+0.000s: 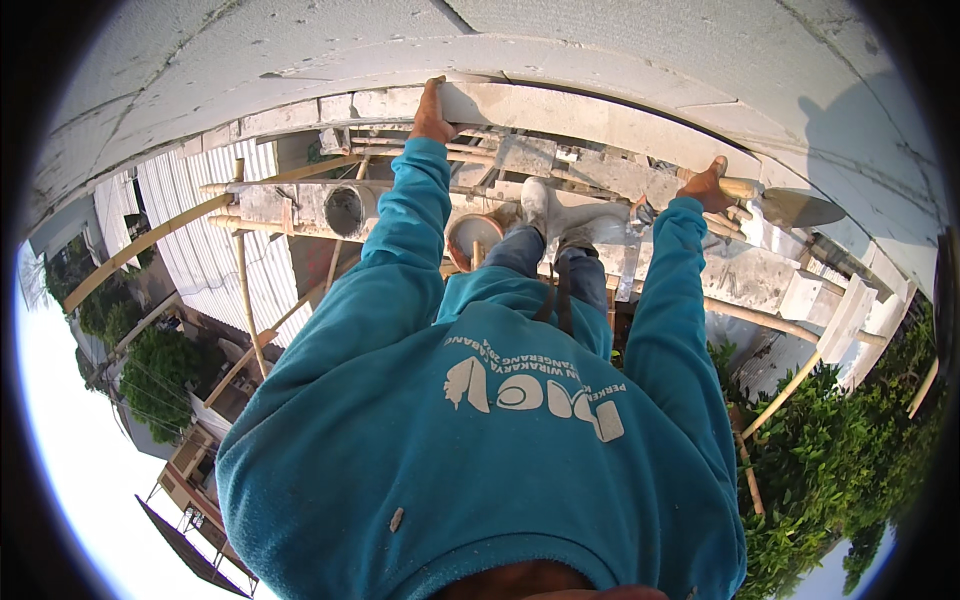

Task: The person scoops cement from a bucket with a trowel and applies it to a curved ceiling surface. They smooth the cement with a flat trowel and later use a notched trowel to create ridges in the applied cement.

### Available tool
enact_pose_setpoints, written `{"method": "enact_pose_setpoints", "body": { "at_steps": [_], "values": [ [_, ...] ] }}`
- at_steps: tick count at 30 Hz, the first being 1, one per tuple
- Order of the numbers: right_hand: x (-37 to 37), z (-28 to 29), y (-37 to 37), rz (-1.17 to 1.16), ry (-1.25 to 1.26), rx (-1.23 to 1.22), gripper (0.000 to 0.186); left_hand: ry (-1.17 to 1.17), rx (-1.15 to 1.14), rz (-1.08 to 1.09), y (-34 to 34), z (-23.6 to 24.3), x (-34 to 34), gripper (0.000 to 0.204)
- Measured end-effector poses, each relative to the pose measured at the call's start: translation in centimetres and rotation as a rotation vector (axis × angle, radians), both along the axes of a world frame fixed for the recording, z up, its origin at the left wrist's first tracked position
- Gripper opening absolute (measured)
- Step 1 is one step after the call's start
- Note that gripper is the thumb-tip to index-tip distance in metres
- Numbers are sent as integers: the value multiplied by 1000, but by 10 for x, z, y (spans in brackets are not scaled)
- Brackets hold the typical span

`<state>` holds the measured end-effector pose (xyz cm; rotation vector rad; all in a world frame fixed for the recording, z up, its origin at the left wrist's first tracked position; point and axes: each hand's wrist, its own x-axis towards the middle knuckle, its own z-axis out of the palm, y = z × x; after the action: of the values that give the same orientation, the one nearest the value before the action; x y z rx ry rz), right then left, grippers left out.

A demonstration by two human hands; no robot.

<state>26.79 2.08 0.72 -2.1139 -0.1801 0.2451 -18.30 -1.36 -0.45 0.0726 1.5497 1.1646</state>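
My left hand has its fingers closed over the left end of a long, pale block strip that lies along the block wall. Toward the strip's right end, my right hand grips the wooden handle of a trowel, with a thumb up against the strip's edge. The trowel's metal blade points out to the right. Below my hands, beside my boots, sit a dark bucket with grey contents and an orange bucket with grey mix and a stick in it.
I stand on scaffolding of bamboo poles and dusty planks. A long metal tool lies right of my boots. Corrugated roofing is below on the left; trees are at the lower right, with rooftops at the lower left.
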Motion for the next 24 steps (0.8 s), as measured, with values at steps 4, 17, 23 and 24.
{"method": "enact_pose_setpoints", "body": {
  "at_steps": [4,17,23,24],
  "values": [
    [-5,11,-2,-15,29,-51,89,49,35,-39,-8,-1,3,65],
    [2,-9,-4,82,-110,-60,97,406,361,-274,-21,-4,10,59],
    [-9,16,-7,120,27,10,98,213,256,-143,-14,27,19,64],
    [-6,14,-6,133,-4,-12,98,188,243,-113,-16,28,20,65]
  ]
}}
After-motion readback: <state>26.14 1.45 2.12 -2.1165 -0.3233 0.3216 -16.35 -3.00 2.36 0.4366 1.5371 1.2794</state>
